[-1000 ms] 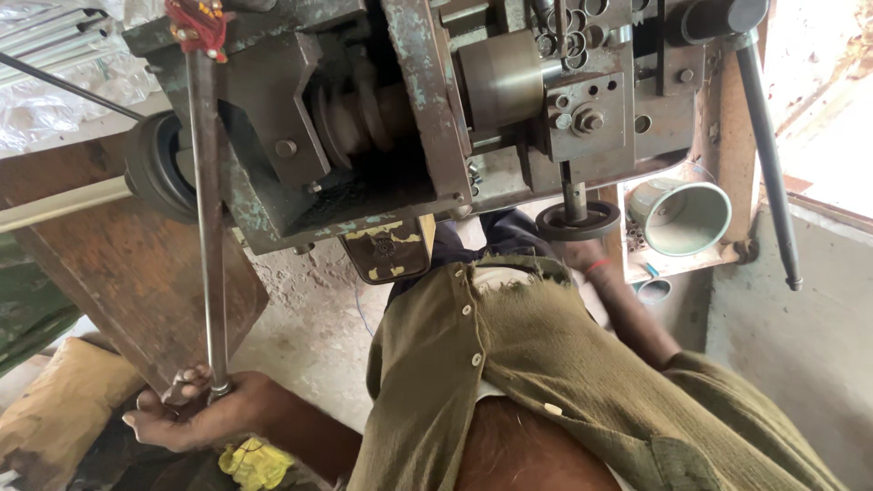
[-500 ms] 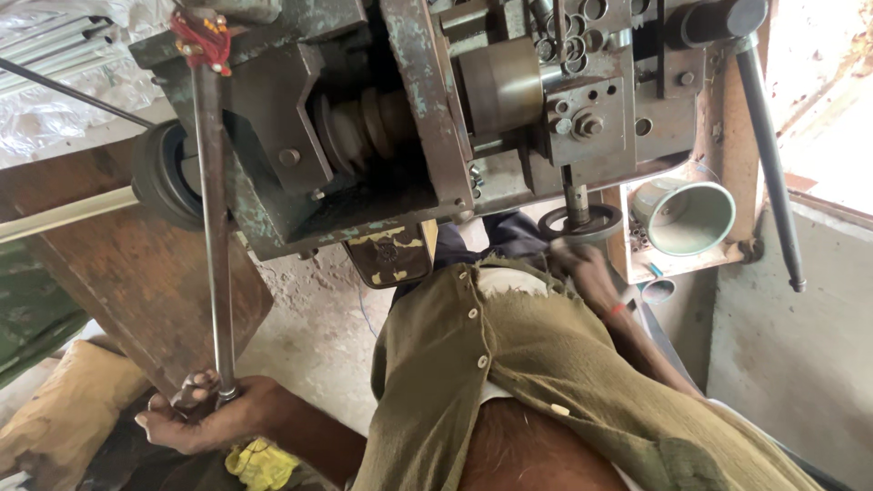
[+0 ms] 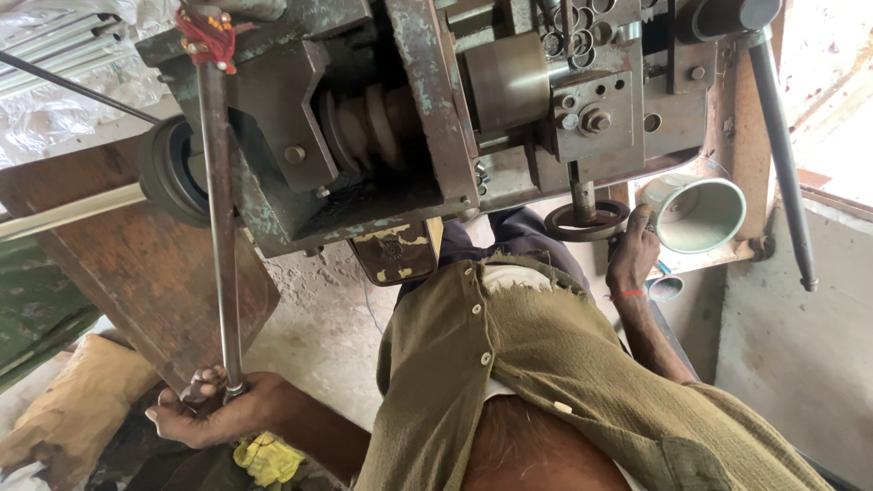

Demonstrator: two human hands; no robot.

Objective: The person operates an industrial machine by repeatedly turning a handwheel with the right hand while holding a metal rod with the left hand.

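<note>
- Down at lower left of the frame, my left hand [image 3: 214,411] is closed tight around the bottom end of a long grey steel lever rod [image 3: 221,227].
- That rod runs up to a red-wrapped top at upper left, beside the worn green metal press machine [image 3: 427,118].
- Right of centre, my right hand [image 3: 632,255] has its fingertips on a dark round metal ring [image 3: 589,221] under the machine's spindle, not clenched.
- Just right of it sits a pale green metal cup [image 3: 700,214].
</note>
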